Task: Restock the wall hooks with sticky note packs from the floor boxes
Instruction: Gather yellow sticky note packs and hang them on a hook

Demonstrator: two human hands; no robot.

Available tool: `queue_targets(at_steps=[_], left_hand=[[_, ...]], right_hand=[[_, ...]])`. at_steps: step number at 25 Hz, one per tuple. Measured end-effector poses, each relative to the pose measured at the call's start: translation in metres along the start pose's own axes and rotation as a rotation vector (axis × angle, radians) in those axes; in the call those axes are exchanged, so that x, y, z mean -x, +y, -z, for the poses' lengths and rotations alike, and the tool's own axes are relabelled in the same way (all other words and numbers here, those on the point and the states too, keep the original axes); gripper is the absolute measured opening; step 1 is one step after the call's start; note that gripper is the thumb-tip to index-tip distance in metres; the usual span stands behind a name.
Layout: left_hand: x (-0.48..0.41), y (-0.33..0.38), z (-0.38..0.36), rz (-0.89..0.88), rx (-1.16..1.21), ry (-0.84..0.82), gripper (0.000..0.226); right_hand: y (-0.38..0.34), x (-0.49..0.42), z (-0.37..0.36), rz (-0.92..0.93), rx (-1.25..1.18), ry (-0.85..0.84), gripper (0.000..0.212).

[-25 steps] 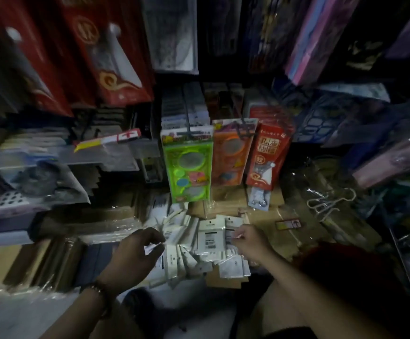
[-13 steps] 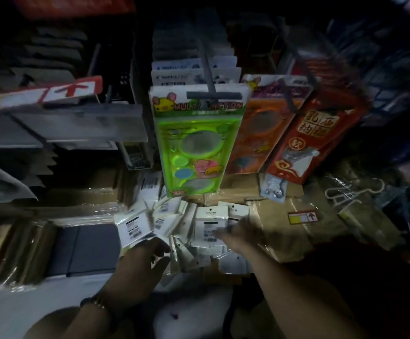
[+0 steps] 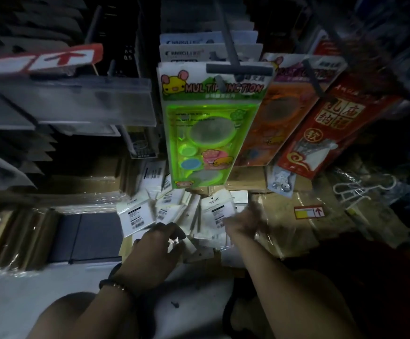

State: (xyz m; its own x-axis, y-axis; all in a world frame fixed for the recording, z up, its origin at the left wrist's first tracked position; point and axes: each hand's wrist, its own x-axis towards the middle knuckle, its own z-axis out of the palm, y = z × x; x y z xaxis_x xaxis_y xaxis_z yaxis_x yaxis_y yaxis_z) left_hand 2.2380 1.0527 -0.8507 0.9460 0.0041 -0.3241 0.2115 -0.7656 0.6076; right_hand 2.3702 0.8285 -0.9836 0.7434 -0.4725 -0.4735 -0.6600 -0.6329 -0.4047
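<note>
A loose heap of white sticky note packs [image 3: 174, 211] with barcode labels lies on the floor boxes at the middle of the view. My left hand [image 3: 155, 248] is over the heap's left side, fingers curled, gripping a white pack [image 3: 136, 216] that sticks up past my fingertips. My right hand [image 3: 243, 221] is blurred at the heap's right side, against another white pack [image 3: 217, 210]; its grip is unclear. A grey wall hook [image 3: 238, 68] juts out above the heap with packs hanging on it.
A green stencil pack [image 3: 208, 133], an orange one [image 3: 267, 123] and a red pack [image 3: 326, 128] hang low over the heap. Wrapped cardboard boxes [image 3: 304, 223] lie right, dark notebooks [image 3: 86, 236] left. A grey shelf edge [image 3: 76, 101] projects at upper left.
The view has dropped and closed in on the heap. My left hand has lifted a white pack from the left side. My right hand has slid forward into the packs.
</note>
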Motion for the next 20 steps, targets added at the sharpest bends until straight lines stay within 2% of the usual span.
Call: queue_targets(at_steps=[2,6,9,12,14,17,19,20], left_hand=[[0.000,0.004,0.000,-0.009,-0.001,0.012,0.012],[0.007,0.013,-0.002,-0.018,-0.046,0.003,0.010],[0.007,0.017,-0.003,-0.045,0.033,-0.041,0.013],[0.009,0.026,-0.005,0.009,0.173,-0.112,0.006],[0.011,0.037,-0.009,0.069,0.340,-0.147,0.030],[0.020,0.058,-0.015,0.228,0.776,-0.196,0.040],[0.022,0.061,-0.021,0.205,0.854,-0.101,0.062],[0.024,0.062,-0.021,0.165,0.868,-0.048,0.065]], right_hand=[[0.000,0.000,0.011,0.000,-0.086,-0.049,0.047],[0.003,0.024,0.040,0.100,-0.215,0.030,0.023],[0.012,0.049,0.063,0.189,-0.366,0.038,0.003],[0.020,0.081,0.078,0.306,-0.451,-0.074,0.007],[0.021,0.107,0.083,0.442,-0.511,-0.140,0.007],[0.019,0.141,0.085,0.691,-0.513,-0.177,0.011],[0.017,0.161,0.086,0.803,-0.481,-0.249,0.015],[0.016,0.169,0.088,0.825,-0.479,-0.302,0.019]])
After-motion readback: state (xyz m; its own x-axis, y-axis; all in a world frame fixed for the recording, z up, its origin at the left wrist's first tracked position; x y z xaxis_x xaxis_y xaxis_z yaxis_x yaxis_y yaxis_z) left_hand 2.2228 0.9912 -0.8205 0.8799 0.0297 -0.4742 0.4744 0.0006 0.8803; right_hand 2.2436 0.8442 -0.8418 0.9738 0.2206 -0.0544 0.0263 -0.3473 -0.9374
